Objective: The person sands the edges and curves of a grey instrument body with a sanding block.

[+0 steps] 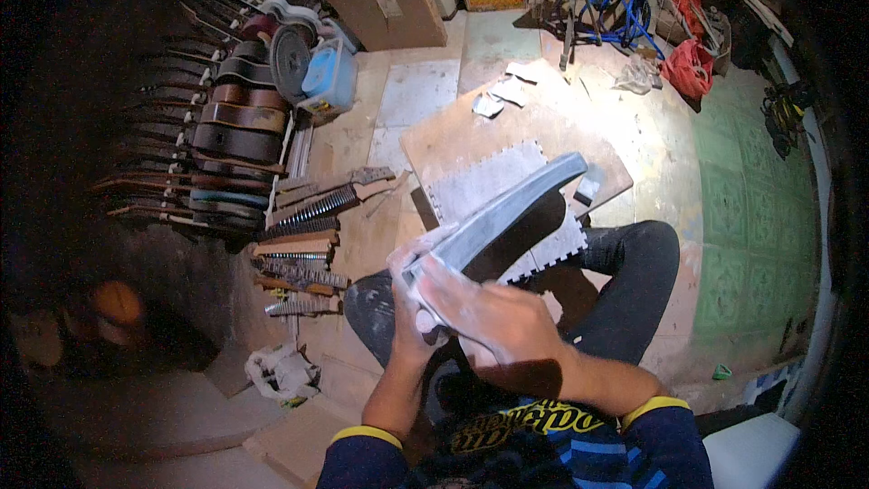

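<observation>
A long, grey, dust-coated curved slab (507, 208), its exact kind unclear, slants up and to the right from my hands above my lap. My left hand (412, 308) grips its near end from the left and below, the fingers pale with dust. Across the same end lies my right hand (489, 312), its dusty fingers bent and pressed against the surface; whether a thin sheet is under them is hidden. Beneath the slab, a wooden board (444, 145) bears a light foam mat (489, 177), and a small dark-and-white block (587, 187) rests close to the slab's far end.
Several guitars (240, 140) stand in a row at the left. Guitar necks (312, 208) lie on the floor near my left knee. Torn paper pieces (489, 105) sit on the board's far side. A red plastic bag (688, 68) and blue metal frame (615, 9) are at the far right.
</observation>
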The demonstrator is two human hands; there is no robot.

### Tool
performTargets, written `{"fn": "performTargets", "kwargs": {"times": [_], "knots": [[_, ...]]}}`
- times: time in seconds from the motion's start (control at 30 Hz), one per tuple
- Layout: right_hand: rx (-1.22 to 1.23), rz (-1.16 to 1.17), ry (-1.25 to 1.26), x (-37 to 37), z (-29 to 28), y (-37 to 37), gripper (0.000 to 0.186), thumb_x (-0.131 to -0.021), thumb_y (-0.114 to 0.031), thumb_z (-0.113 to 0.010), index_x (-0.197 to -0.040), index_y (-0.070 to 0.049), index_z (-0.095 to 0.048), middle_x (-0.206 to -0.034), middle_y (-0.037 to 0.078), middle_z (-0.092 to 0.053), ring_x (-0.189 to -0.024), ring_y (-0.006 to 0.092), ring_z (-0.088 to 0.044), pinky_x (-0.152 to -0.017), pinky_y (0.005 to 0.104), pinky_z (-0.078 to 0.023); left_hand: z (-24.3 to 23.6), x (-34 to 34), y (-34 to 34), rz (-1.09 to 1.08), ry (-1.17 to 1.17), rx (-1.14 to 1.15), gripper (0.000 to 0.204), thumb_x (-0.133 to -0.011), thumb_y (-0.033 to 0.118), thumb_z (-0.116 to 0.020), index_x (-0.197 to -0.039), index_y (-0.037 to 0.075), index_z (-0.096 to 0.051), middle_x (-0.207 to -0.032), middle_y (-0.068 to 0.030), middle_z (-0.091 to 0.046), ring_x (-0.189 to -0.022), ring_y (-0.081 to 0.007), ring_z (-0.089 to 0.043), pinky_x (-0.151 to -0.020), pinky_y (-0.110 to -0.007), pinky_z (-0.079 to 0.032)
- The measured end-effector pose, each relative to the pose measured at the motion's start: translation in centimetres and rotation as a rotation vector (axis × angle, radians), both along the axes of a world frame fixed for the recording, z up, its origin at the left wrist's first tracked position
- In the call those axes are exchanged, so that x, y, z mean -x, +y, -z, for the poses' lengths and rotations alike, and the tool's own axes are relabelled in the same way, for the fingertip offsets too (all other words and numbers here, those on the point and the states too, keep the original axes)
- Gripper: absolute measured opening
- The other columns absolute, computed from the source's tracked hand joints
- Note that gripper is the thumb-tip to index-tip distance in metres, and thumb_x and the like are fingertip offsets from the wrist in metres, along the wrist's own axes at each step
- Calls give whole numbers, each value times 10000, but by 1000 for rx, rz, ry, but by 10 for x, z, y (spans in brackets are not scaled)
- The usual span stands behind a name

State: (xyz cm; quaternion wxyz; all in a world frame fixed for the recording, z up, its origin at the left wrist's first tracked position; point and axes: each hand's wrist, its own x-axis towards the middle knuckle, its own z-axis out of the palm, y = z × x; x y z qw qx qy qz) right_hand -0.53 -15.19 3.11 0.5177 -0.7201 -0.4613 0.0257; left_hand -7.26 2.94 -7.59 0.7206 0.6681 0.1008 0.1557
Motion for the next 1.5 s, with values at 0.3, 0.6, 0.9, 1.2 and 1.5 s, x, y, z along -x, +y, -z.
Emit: {"fn": "performTargets", "kwargs": {"times": [0.3,0.6,0.9,1.2,1.5], "knots": [[76,47,-123,-8,-6,15,684,-778,-56,-633,-1454,-102,-536,-1498,85,-536,-687,243,-543,-684,356,-537,-17,-5,-8,-78,-39,-181,976,-847,766,-589,-1389,-13,-361,-1378,-201,-485,-1291,-300,-509,-1090,-428,-404],[11,95,-185,-11,-6,24,773,-684,13,-672,-1441,-82,-547,-1493,96,-542,-662,247,-476,-612,350,-478,-14,-17,3,-150,-131,-280,979,-850,792,-557,-1364,-21,-375,-1323,-181,-490,-1242,-289,-525,-1074,-424,-411],[-23,130,-154,-9,-9,36,739,-675,35,-658,-1404,-65,-585,-1458,150,-568,-659,260,-526,-628,344,-490,-13,-21,5,-199,-164,-328,986,-852,818,-525,-1339,-28,-390,-1268,-161,-495,-1192,-278,-541,-1057,-421,-417],[146,501,1,-81,119,-2,631,-772,84,-499,-1367,-87,-623,-1431,148,-582,-1212,301,-641,-1004,380,-535,-37,-44,-5,-193,-217,-332,717,-886,548,-712,-1243,-20,-458,-1178,-124,-508,-1123,-242,-550,-1009,-393,-438],[-21,644,76,-116,154,-24,621,-760,43,-547,-1343,-143,-656,-1387,134,-619,-1177,270,-672,-1017,360,-539,-58,-58,-13,-333,-66,-252,416,-837,64,-809,-1119,31,-505,-1042,-62,-556,-991,-165,-582,-939,-328,-469]]}}
